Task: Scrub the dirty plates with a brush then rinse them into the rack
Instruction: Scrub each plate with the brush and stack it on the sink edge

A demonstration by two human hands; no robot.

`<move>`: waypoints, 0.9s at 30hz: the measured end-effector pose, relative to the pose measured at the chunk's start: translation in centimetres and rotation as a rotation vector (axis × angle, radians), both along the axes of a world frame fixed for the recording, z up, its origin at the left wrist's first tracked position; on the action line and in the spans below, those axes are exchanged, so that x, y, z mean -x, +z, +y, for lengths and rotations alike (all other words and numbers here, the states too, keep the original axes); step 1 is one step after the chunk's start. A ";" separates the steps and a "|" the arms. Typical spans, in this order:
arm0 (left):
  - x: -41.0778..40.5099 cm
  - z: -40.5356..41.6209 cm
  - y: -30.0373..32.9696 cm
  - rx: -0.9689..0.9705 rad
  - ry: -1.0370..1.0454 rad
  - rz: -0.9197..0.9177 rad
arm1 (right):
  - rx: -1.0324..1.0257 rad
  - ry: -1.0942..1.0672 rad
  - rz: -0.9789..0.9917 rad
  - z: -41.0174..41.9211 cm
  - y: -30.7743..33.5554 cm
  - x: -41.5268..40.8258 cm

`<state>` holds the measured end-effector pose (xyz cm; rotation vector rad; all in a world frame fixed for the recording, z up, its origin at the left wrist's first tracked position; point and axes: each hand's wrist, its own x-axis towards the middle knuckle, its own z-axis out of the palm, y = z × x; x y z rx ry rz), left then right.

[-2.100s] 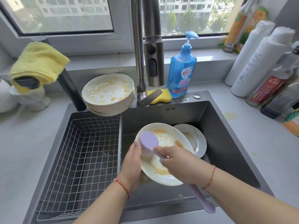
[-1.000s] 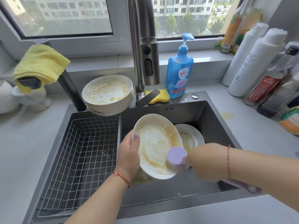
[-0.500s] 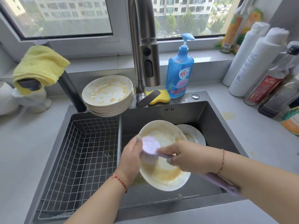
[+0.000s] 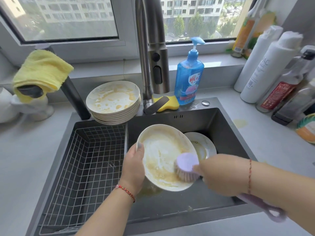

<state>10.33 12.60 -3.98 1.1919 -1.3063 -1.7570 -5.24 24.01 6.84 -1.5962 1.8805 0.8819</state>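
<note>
Plate (image 4: 162, 150) sits tilted over the sink basin (image 4: 221, 126), face toward camera, smeared with yellow-brown residue and white suds. Left hand (image 4: 133, 169) grips its 9 o'clock rim, thumb on the face, fingers behind it out of view. Right hand (image 4: 219, 174) is wrapped around the lilac brush (image 4: 186, 166); brush head pressed bristles-down on the plate at about 4 o'clock, handle end sticking out past the wrist at lower right. Red cord bracelet on each wrist.

Second plate (image 4: 202, 145) lies in the basin just behind the held one, at its 2 o'clock, partly covered, some residue on it. Yellowish puddle on the basin floor under the held plate.

Wire rack (image 4: 85, 167) fills the left part of the sink, 9 o'clock of the plate, no dishes in it. Stack of dirty plates (image 4: 113, 103) on the sink's back edge at 11 o'clock. Steel faucet (image 4: 153, 53) at 12 o'clock, yellow sponge (image 4: 167, 103) at its base, blue soap pump bottle (image 4: 189, 75) just right of that.

Light grey countertop (image 4: 272, 147) all round, a yellow stain at 2 o'clock near the sink edge. Cluster of bottles (image 4: 271, 65) at far right. Yellow cloth (image 4: 42, 70) draped on a dark spout at 10 o'clock. Window behind, apartment blocks and trees outside, daylight.
</note>
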 end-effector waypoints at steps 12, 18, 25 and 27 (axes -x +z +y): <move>0.9 0.9 1.0 -0.059 -0.143 0.050 | 0.458 -0.274 -0.356 -2.2 -1.0 -0.6; 0.3 0.2 1.5 0.067 -0.074 0.007 | 0.466 -0.188 -0.018 -1.5 -3.2 2.3; -0.3 0.1 1.4 0.271 -0.034 -0.082 | 0.132 -0.269 -0.420 1.6 -1.6 -0.3; -0.3 0.5 1.5 0.329 -0.058 -0.105 | 0.105 -0.507 -0.697 1.9 -0.8 -0.6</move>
